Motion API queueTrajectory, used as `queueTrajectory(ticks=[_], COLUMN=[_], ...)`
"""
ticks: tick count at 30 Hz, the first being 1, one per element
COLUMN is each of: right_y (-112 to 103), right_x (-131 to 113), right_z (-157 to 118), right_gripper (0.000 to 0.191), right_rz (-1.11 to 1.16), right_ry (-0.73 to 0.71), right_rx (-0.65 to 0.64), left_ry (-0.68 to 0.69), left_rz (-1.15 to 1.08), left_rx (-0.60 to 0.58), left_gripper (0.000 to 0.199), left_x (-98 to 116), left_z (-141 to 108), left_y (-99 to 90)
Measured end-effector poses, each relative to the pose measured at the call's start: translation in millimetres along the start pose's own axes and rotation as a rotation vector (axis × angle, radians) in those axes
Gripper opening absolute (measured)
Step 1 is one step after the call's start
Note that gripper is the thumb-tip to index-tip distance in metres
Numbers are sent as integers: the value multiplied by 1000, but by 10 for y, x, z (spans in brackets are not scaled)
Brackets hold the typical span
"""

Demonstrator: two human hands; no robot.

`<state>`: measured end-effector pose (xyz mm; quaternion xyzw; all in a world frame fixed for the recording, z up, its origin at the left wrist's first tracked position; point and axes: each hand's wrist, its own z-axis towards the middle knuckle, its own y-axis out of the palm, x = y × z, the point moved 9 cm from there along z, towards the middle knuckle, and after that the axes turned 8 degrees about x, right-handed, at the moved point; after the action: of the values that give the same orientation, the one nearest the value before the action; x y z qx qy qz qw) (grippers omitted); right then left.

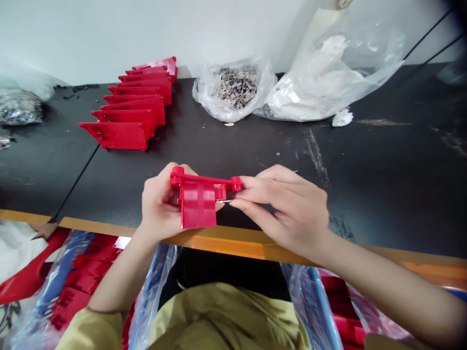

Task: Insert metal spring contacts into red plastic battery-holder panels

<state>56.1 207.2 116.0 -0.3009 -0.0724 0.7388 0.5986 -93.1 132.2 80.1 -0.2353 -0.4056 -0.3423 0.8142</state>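
**Head view: red plastic part (197, 204) gripped in both hands over the front of the black table (233, 150).**

Left hand (158, 201): grip clenched on the part's left end. Right hand (288, 209): grip clenched on the part's right end, with the fingertips (243, 192) closed around it and beside a small metal pin (223, 201). The part sits at lower centre of the frame, just above the table's orange edge strip (226, 245). Upper left of centre: a row of overlapping red parts (127, 114) stands on the table. Upper centre: a clear bag of metal pieces (237, 87). Upper right: a plastic bag of white material (321, 82). Far left: a bag of dark metal pieces (20, 108). Lower left and lower right: plastic bags of red parts (80, 272) sit either side of the person's yellow shirt (226, 316).
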Motion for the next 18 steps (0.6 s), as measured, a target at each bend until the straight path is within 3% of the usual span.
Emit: queueTrajectory(ticks=[3, 5, 12, 18], right_y=[16, 10, -16, -41], right_x=[-19, -34, -70, -17], right_z=[-14, -22, -57, -62], right_gripper=[10, 9, 7, 5], right_rz=[71, 119, 74, 114], right_ry=[-11, -12, 15, 103], right_rx=[-15, -8, 3, -21], left_ry=[199, 226, 66, -93], left_rz=[35, 54, 90, 42], left_rx=[-58, -87, -129, -46], left_gripper=[46, 50, 51, 38], left_x=[244, 298, 215, 179], left_z=[21, 15, -85, -75], left_y=[28, 49, 78, 34])
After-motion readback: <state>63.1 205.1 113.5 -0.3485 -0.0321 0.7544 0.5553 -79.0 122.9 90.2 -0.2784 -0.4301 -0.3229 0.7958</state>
